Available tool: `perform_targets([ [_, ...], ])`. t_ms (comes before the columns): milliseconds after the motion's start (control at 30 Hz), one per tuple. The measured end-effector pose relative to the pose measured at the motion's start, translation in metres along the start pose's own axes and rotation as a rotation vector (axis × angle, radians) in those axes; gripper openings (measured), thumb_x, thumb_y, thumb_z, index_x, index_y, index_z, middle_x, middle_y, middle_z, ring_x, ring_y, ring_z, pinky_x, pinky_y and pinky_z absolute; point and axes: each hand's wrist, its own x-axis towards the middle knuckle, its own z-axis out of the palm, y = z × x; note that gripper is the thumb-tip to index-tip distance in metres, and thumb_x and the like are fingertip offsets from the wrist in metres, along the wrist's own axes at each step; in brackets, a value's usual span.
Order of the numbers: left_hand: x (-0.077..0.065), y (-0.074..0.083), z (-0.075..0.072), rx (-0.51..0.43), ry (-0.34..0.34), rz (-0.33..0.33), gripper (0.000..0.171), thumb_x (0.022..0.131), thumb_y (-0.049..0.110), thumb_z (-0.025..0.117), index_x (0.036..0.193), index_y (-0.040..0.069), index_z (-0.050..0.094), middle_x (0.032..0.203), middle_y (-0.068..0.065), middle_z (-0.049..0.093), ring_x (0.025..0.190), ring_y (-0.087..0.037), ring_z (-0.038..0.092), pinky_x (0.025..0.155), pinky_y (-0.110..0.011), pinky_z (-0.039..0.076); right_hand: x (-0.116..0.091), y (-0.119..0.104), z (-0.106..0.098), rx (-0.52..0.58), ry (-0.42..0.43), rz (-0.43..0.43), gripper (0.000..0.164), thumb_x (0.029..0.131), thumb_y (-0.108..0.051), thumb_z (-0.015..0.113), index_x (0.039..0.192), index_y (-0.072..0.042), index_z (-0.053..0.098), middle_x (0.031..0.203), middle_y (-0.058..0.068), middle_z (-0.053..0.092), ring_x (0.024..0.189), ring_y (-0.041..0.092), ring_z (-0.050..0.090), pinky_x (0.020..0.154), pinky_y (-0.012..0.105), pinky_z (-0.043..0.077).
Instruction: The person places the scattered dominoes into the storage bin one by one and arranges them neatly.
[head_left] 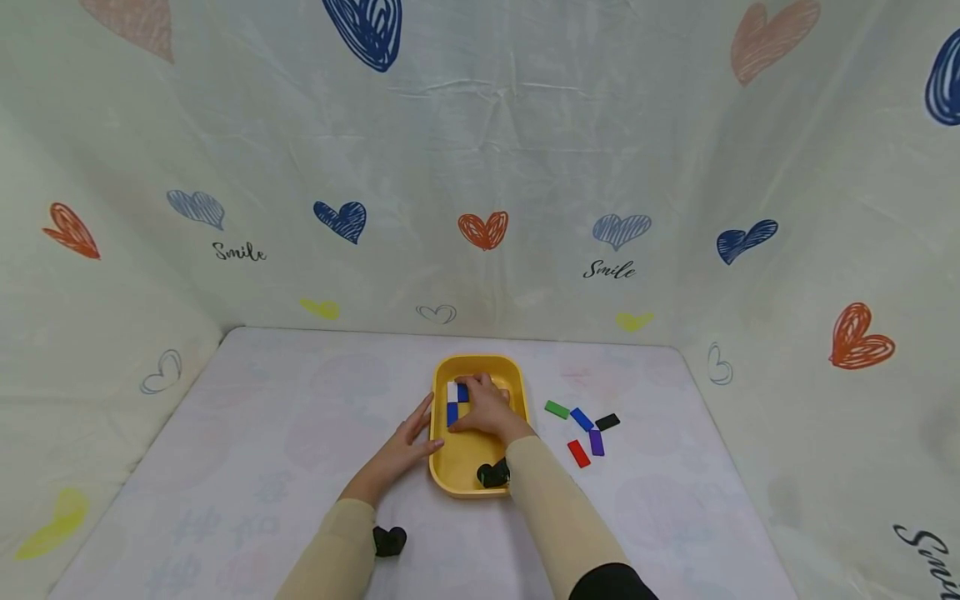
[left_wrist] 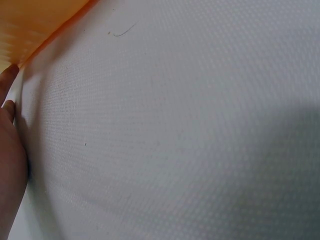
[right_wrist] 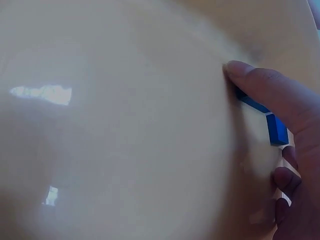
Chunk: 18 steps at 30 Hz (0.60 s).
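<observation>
Centrally, a yellow tray [head_left: 468, 487] stands on a pale table [head_left: 300, 417]; at its left side lie a white block [head_left: 452, 392], a far blue block [head_left: 462, 393] beside it and a near blue block [head_left: 452, 414] on the white one's near side. Outside the tray, to its right, lies a loose group: a green block [head_left: 557, 409], a second-from-left blue block [head_left: 582, 419], a black block [head_left: 607, 422], a purple block [head_left: 596, 442] and a red block [head_left: 578, 453]. The right sleeve [head_left: 562, 508] crosses the tray's near right corner, and a black object [head_left: 492, 475] at that wrist covers part of the floor. The left hand [head_left: 402, 450] rests against the tray's left wall, its fingers extended and grasping nothing. The right hand [head_left: 491, 408] reaches inside, thumb and forefinger spread along the blue blocks, the thumb touching them, its other fingers bent; whether it pinches one cannot be told.
</observation>
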Motion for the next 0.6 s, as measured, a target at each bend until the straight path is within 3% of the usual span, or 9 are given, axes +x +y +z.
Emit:
perform_targets([
  [233, 0.013, -0.024, -0.003, 0.006, 0.002, 0.013, 0.082, 0.091, 0.017, 0.068, 0.157, 0.026, 0.020, 0.152, -0.020, 0.035, 0.144, -0.035, 0.022, 0.113, -0.061, 0.013, 0.003, -0.003, 0.003, -0.007, 0.011, 0.016, 0.087, 0.073, -0.054, 0.080, 0.144, -0.022, 0.044, 0.132, 0.008, 0.041, 0.114, 0.030, 0.045, 0.104, 0.050, 0.025],
  [600, 0.014, -0.026, -0.002, 0.065, 0.008, -0.016, 0.083, 0.090, 0.029, 0.070, 0.156, 0.034, 0.020, 0.152, -0.011, 0.040, 0.147, -0.034, 0.011, 0.112, -0.064, 0.002, 0.007, -0.007, 0.009, -0.019, 0.084, 0.085, 0.085, 0.078, -0.060, 0.073, 0.146, -0.019, 0.042, 0.124, 0.005, 0.043, 0.108, 0.024, 0.048, 0.099, 0.046, 0.028],
])
